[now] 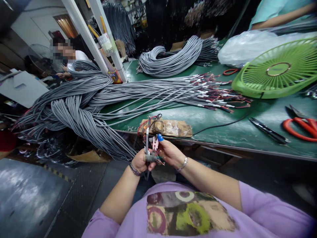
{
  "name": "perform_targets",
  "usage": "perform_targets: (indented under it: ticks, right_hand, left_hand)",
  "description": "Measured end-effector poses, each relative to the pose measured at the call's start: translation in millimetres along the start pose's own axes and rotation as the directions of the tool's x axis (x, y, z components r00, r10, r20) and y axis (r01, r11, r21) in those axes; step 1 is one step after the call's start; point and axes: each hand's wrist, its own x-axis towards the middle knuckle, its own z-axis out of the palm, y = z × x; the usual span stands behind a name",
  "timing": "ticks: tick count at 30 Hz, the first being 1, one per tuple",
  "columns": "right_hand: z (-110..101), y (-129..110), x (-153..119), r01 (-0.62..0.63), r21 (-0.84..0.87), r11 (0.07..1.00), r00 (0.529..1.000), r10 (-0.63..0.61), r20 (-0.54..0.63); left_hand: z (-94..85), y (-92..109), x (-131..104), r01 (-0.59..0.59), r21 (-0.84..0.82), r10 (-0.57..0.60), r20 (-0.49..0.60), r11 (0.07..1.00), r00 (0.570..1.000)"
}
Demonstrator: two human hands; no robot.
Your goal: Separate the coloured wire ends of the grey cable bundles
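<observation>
My left hand is closed around a grey cable, which stands upright with thin coloured wires spreading at its top end. A dark, tape-like wrap shows by the fingers. My right hand, a blue cover on its thumb tip, is closed just beside it. A small pink clip-like piece lies between the hands, touching or close to the right thumb. Loose thin wires poke out below it; what the right fingers pinch is hidden. Right behind the hands, a wooden board lies at the edge of the green table.
Grey cable bundles spread across the table and hang over its left edge. A coiled bundle lies behind. Rightward are a green fan, black-handled tool and red-handled pliers. A white post rises at the back. Two people are nearby.
</observation>
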Motion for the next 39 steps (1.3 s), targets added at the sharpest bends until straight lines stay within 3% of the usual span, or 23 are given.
perform_targets:
  ticks: [9, 19, 23, 28, 39]
  right_hand:
    - [-1.7, 2.7, 0.8, 0.028, -0.031, 0.999, 1.0, -0.027, 0.015]
    - [-9.7, 0.0, -3.1, -0.083, -0.003, 0.997, 0.994, 0.083, 0.071]
    - [-8.1, -4.5, -2.8, -0.016, -0.059, 0.998, 0.996, 0.021, 0.092]
    - [-5.7, -5.3, -5.9, 0.045, -0.125, 0.991, 0.996, -0.034, 0.084]
    - [-4.1, -3.0, -6.7, -0.023, -0.014, 1.0, 0.999, 0.023, 0.039]
  left_hand:
    - [2.3, 2.4, 1.6, 0.022, 0.011, -0.022, -0.045, 1.0, 0.999]
    - [12.4, 1.9, -21.0, 0.013, 0.034, -0.01, -0.089, 0.999, 0.996]
    - [15.7, 9.3, -26.6, -0.004, 0.03, 0.007, -0.106, 1.0, 0.994]
    - [10.8, 10.5, -18.3, -0.024, -0.001, 0.024, -0.084, 1.0, 0.996]
    - [7.7, 6.7, -5.7, -0.043, -0.031, 0.042, -0.029, 0.999, 0.999]
